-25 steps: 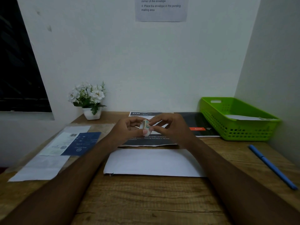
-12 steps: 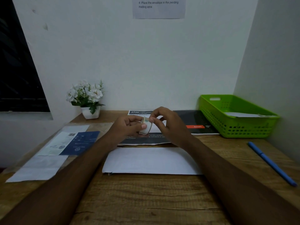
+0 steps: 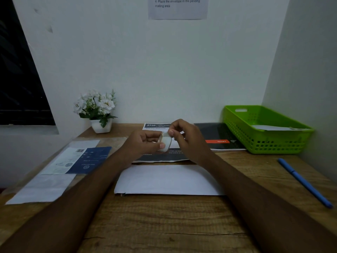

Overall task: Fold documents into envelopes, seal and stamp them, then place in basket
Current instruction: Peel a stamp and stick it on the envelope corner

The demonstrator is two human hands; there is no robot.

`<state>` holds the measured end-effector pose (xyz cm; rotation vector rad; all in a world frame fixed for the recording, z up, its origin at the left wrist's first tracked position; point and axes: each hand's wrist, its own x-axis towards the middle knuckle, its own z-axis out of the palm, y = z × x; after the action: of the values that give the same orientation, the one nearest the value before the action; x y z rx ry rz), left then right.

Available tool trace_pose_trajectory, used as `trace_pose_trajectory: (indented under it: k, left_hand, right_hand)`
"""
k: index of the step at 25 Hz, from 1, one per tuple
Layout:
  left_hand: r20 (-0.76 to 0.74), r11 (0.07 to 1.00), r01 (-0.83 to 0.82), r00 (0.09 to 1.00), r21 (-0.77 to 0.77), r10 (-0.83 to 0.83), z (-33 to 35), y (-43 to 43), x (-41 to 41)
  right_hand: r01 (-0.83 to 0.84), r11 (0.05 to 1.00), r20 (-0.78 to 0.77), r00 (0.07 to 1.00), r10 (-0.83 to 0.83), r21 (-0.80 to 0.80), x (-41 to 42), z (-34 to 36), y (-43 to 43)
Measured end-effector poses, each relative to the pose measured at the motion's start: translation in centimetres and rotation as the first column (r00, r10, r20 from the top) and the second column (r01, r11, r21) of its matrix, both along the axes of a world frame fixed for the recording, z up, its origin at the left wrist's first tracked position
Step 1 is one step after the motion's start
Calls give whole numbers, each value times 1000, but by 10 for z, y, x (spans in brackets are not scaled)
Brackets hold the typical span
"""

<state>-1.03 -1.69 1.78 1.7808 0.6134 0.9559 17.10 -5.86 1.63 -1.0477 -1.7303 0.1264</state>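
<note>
A white envelope (image 3: 169,179) lies flat on the wooden desk (image 3: 164,225) in front of me. Above it, my left hand (image 3: 144,143) grips a small white roll of tape (image 3: 165,142), thumb on its front. My right hand (image 3: 187,139) pinches the roll's upper edge with thumb and forefinger. Both hands hover over a dark printed sheet (image 3: 160,156). The green basket (image 3: 264,130) stands at the back right with a white envelope (image 3: 273,127) inside.
A potted white flower (image 3: 98,110) stands at the back left. Printed papers and a blue leaflet (image 3: 73,161) lie on the left. A dark booklet (image 3: 218,136) sits beside the basket. A blue pen (image 3: 304,181) lies at the right edge. An instruction sheet (image 3: 177,8) hangs on the wall.
Both hands keep hold of the tape roll above the sheet. The right fingers have shifted up onto the roll's top edge. The view has tilted slightly.
</note>
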Motion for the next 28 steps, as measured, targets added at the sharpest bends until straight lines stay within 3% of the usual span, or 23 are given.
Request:
trace_pose_trajectory:
  k: [4, 12, 17, 21, 25, 28]
  left_hand:
    - [-13, 999, 34, 999, 34, -34, -3, 3, 1]
    - [-10, 1000, 9, 1000, 12, -9, -6, 8, 0]
    - [-1, 1000, 4, 1000, 28, -4, -7, 11, -1]
    - [-1, 998, 6, 1000, 55, -6, -5, 11, -2]
    - [43, 989, -128, 991, 72, 125, -6, 22, -9]
    - [-13, 939, -289, 955, 185, 297, -8, 31, -16]
  right_hand:
    - [-8, 999, -127, 992, 4, -37, 0, -1, 1]
    - [-42, 988, -221, 975, 7, -152, -3, 0, 0]
    - [-198, 906, -473, 881, -3, -374, -9, 5, -3]
    - [-314, 842, -654, 754, -59, -438, -7, 12, -9]
    - [-328, 831, -688, 721, -88, -449, 0, 14, -10]
    - [-304, 833, -678, 726, -111, -462, 1, 12, -10]
